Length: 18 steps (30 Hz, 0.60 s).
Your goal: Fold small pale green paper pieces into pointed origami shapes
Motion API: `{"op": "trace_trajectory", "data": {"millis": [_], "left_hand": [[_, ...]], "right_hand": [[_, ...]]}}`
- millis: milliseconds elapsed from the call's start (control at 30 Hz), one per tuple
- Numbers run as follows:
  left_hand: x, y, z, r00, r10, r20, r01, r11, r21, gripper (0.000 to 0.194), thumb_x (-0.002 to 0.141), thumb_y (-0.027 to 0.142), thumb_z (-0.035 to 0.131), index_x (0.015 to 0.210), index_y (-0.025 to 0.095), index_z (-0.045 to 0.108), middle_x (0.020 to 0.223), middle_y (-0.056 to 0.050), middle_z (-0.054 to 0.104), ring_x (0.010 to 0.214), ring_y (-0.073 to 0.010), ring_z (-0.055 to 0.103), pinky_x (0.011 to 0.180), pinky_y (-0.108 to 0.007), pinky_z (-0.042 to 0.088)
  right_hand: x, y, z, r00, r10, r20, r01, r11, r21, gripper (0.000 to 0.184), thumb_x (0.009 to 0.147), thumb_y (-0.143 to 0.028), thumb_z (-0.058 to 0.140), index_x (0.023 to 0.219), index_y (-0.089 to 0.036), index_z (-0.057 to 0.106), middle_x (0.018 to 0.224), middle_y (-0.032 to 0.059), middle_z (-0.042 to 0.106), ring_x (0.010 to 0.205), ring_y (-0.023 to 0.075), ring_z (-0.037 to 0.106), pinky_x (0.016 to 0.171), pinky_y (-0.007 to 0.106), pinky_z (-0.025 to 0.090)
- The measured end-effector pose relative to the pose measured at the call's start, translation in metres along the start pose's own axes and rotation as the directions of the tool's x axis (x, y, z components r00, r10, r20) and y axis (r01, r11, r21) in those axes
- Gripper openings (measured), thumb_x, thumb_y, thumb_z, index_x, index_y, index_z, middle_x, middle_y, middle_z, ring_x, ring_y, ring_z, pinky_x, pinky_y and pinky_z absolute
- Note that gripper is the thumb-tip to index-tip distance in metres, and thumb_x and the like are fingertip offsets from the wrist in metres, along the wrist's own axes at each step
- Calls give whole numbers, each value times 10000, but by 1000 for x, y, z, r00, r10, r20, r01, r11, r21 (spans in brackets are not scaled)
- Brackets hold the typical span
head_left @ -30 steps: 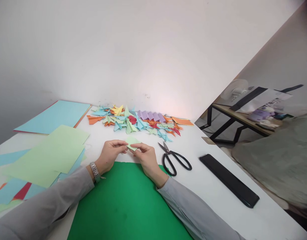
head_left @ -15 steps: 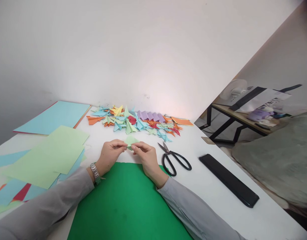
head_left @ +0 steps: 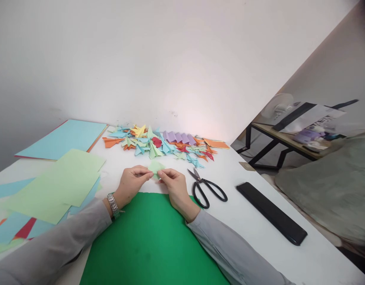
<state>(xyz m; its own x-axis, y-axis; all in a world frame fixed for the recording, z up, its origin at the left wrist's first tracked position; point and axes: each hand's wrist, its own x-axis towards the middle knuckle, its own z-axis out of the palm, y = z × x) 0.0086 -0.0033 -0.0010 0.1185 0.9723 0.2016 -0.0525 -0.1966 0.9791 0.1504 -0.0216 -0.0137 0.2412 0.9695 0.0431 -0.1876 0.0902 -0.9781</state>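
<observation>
A small piece of light green paper (head_left: 155, 166) is held up between both hands, just above the far edge of a green sheet (head_left: 147, 241). My left hand (head_left: 131, 185) is closed, pinching the paper's left side between thumb and fingers. At its right side my right hand (head_left: 175, 187) is also closed in a pinch, thumb on the near face; the curled fingers are partly hidden. Black-handled scissors (head_left: 204, 187) lie with blades parted to the right of my right hand. Beyond the hands spreads a pile of small folded paper shapes (head_left: 154, 148) in several colours.
Loose light green sheets (head_left: 60, 182) and coloured scraps cover the table's left side, with a blue-topped paper stack (head_left: 63, 136) behind. A long black case (head_left: 271, 213) lies at right. The wall (head_left: 170, 59) bounds the back; another table (head_left: 282, 136) holds a fan and bags.
My fingertips have shifted slightly along the lower edge of the light green paper, the left thumb moving a little right. Both hands keep hold of it, and everything else stays in place.
</observation>
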Motion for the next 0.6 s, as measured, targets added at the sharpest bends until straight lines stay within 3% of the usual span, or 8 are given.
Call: {"op": "trace_trajectory", "data": {"millis": [167,333,500,600], "left_hand": [[0,-1,-1,999,-39,11,38,999,32,92,614,255,727,624,164,715,604,-24,654,583,-145,573,589,-269,456],[0,-3,0,994,-112,-15,112,994,4,142,542,238,774,616,151,690,577,-25,655,564,-149,583,572,-273,460],[-1,-5,1,997,-73,-26,72,997,-13,211,539,223,769,538,150,571,606,-14,640,577,-132,588,580,-261,464],[-1,-4,0,997,-70,21,71,995,-65,279,550,203,760,640,173,498,615,28,622,573,-115,594,568,-238,464]], "right_hand": [[0,1,0,999,9,-35,-8,1000,17,213,553,-330,776,630,-162,670,597,-2,637,499,115,523,535,267,419],[0,1,0,999,20,-50,-18,999,41,204,544,-308,786,609,-159,664,570,-5,629,504,112,515,535,263,405],[0,2,0,998,34,-53,-30,997,64,212,539,-300,797,606,-158,656,564,-9,626,512,109,518,540,259,402],[0,2,-1,999,29,-40,-26,997,68,213,542,-303,796,611,-157,658,549,-14,619,506,104,511,536,254,395]]}}
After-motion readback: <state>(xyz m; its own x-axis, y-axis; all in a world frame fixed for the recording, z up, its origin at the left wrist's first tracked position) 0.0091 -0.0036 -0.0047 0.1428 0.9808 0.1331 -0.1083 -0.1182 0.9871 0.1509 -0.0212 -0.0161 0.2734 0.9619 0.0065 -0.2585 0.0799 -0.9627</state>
